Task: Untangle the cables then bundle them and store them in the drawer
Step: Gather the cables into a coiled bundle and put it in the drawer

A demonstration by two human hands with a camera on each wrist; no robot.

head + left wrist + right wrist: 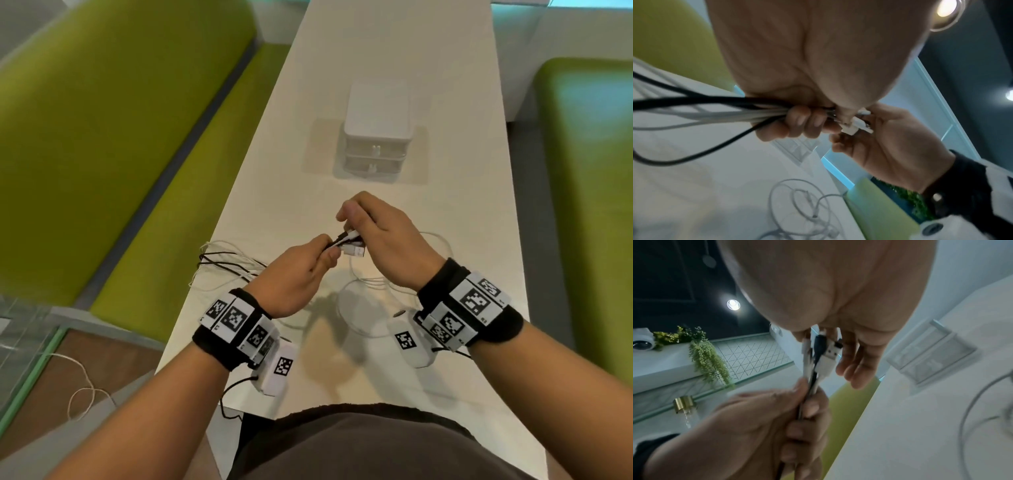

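Note:
My left hand (298,274) grips a bundle of black and white cables (233,263) just behind their ends, fingers curled round them (797,123). The cables trail left over the white table (462,222) to its edge. The plug ends (352,245), a white USB plug and a black one (826,356), stick out toward my right hand (380,240). That hand holds them between thumb and fingers (855,353). A loose white cable (356,301) lies coiled on the table under my hands. The white drawer unit (375,137) stands farther back, both drawers closed.
Green benches (120,137) run along both sides of the narrow table, the right one (589,205) close to its edge. A thin white cord (82,390) lies on the floor at the lower left. A bare stretch of table separates my hands from the drawer unit.

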